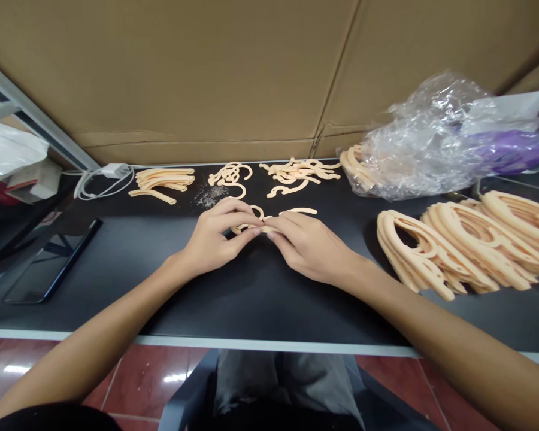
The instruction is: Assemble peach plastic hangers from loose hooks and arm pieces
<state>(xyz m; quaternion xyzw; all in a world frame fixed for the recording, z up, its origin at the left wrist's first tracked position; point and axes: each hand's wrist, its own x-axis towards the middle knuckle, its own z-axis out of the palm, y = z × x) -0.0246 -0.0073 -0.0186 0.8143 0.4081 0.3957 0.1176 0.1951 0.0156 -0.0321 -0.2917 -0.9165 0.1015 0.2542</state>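
Both hands meet over the middle of the black table, fingertips close together. My left hand (220, 233) is closed, thumb and fingers pinching a cream-coloured curved piece (239, 229). From the other side my right hand (312, 242) pinches the same small work, its thumb near my left thumb. Fingers cover most of it, so how the parts join is hidden. Just behind the hands lie a ring-like curved end (257, 211) and a slim cream strip (302, 210). Farther back is a pile of hook-shaped cream pieces (229, 173).
Straight cream pieces (164, 179) and wavy ones (296, 173) lie along the back edge. A phone (54, 260) and a white charger cable (103, 182) are left. Stacked oval cream assemblies (449, 239) and clear plastic bags (426, 143) stand right. Cardboard (184, 72) walls the back.
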